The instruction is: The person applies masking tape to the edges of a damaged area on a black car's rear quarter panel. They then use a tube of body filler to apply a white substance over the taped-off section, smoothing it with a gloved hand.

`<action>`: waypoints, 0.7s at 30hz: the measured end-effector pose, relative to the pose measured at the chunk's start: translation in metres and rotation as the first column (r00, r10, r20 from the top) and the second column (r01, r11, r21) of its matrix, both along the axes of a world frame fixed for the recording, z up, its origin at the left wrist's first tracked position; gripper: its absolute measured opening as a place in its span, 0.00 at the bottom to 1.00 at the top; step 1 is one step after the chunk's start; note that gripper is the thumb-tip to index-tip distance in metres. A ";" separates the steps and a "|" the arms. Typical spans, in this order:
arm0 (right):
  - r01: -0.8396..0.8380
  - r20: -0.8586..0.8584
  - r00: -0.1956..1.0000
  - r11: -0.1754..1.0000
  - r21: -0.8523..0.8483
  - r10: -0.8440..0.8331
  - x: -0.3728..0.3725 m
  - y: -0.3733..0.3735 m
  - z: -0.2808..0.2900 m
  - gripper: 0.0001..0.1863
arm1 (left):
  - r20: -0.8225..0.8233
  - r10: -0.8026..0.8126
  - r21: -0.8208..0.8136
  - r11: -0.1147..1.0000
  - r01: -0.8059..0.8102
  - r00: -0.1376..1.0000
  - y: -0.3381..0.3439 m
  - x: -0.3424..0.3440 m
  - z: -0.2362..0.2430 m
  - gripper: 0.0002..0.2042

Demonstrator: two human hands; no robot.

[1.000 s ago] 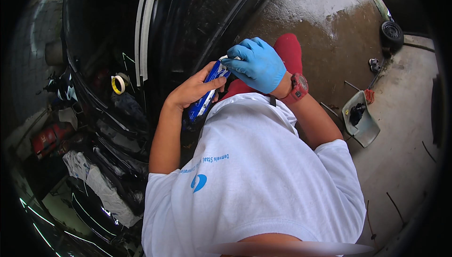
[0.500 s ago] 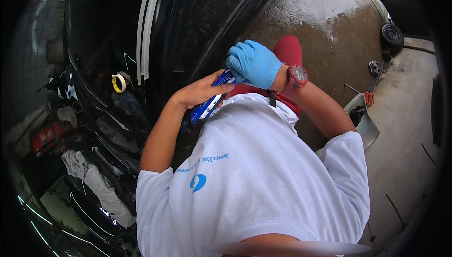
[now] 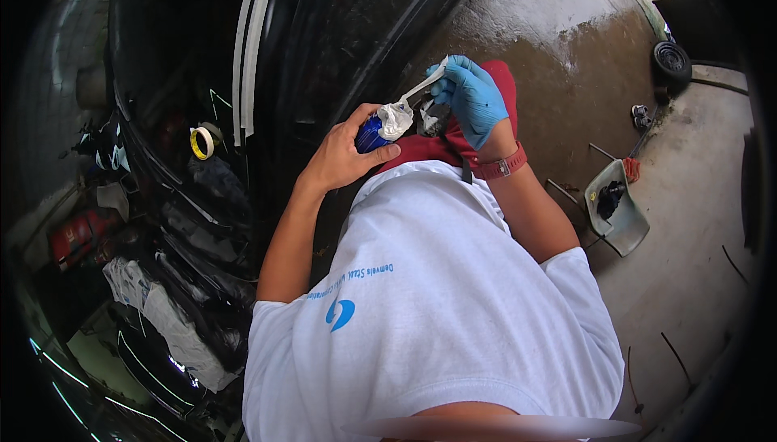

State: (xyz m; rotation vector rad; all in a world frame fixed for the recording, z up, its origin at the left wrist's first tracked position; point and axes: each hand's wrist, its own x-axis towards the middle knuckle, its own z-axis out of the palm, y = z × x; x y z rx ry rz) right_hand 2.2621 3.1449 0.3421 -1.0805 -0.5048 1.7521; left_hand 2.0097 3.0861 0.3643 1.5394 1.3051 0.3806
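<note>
My bare left hand (image 3: pixel 336 153) is wrapped round a small blue packet (image 3: pixel 369 133) in front of my waist. Crumpled white material (image 3: pixel 396 121) bulges at its top end. From there a thin, twisted white strip (image 3: pixel 424 86) stretches up to my right hand (image 3: pixel 476 104). That hand wears a light blue glove and pinches the strip's upper end between thumb and fingers. Just below the gloved fingers is a dark, crumpled, shiny bit (image 3: pixel 433 121); I cannot tell what it is or whether it is held.
To the left stands a black car panel (image 3: pixel 178 45) edged with pale masking tape (image 3: pixel 248 53). A yellow-cored tape roll (image 3: pixel 201 143) lies lower on that side, near white plastic sheeting (image 3: pixel 174 320). At the right are a pale plastic chair (image 3: pixel 627 227) and a wheel (image 3: pixel 672 58) on wet concrete.
The packet's top end has turned into view with white material showing. My right hand has drawn away from it to the right, pulling a white strip taut between them.
</note>
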 end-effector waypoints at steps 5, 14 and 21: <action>0.170 -0.226 0.961 0.985 0.029 -0.159 0.016 -0.008 -0.003 0.06 | 0.036 0.266 0.109 0.957 -0.269 0.963 -0.009 0.003 -0.012 0.38; 0.301 -0.124 0.952 0.932 0.203 -0.280 0.015 0.023 0.036 0.08 | -0.061 -0.019 0.031 0.999 0.021 0.998 -0.015 -0.009 0.004 0.33; 0.425 -0.243 0.887 0.900 0.098 -0.392 0.078 0.038 -0.006 0.08 | 0.381 0.394 -0.329 0.903 -0.275 0.836 -0.018 -0.026 -0.014 0.33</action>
